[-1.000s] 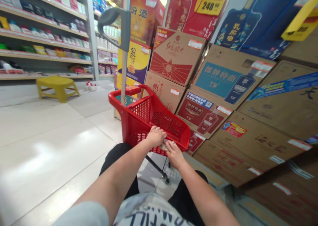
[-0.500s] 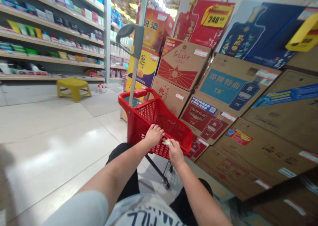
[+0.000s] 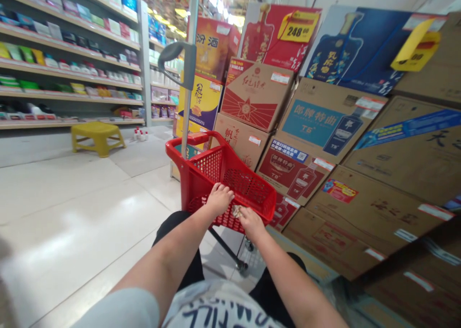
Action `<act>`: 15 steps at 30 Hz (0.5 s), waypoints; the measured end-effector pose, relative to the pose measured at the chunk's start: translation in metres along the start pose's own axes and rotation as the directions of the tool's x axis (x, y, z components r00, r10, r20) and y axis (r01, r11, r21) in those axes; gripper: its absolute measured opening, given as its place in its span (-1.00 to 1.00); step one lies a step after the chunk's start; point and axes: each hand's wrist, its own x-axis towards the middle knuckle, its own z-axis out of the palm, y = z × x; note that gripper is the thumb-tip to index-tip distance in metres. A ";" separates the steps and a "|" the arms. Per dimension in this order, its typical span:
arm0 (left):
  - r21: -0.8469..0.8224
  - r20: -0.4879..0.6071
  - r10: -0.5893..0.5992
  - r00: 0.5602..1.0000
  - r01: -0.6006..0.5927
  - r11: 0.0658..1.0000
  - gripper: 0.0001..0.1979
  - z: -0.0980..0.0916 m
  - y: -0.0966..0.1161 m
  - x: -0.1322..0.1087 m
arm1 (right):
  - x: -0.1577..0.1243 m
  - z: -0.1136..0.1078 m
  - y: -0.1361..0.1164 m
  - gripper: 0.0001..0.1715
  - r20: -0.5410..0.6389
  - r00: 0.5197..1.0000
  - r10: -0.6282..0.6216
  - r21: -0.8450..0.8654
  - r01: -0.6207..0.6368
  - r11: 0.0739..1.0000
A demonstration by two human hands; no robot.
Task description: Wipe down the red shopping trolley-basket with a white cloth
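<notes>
A red plastic shopping basket cart [image 3: 187, 184] stands right in front of my knees, with a grey handle [image 3: 183, 64] on a tall metal pole. My left hand [image 3: 219, 199] rests on the cart's near rim, its fingers curled over the edge. Just right of it, my right hand [image 3: 252, 222] pinches a crumpled, whitish-brown cloth or wipe [image 3: 237, 211] against the perforated outer side. The basket's inside, as far as it shows, holds nothing. My right fingertips are partly hidden behind the cloth.
Stacked liquor cartons [image 3: 317, 121] rise close on the right. At the left, shelves [image 3: 72, 68] hold many small packages. A yellow stool [image 3: 97, 138] and several small red-capped bottles [image 3: 140, 135] are on the tiled floor [image 3: 82, 222].
My right hand has shifted slightly left with the cloth, along the basket's side. My left hand stays on the rim. The whole view has turned a little to the right.
</notes>
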 end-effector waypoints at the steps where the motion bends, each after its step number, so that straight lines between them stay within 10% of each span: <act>1: 0.000 -0.002 -0.004 1.000 0.004 1.000 -0.69 0.000 0.000 0.000 | -0.001 0.002 0.000 -0.81 0.012 1.000 -0.014 -0.007 0.014 1.000; 15: -0.005 0.018 0.012 1.000 -0.012 1.000 -0.69 0.000 -0.001 -0.001 | 0.007 -0.005 -0.010 -0.77 0.117 0.991 0.067 -0.071 -0.059 0.996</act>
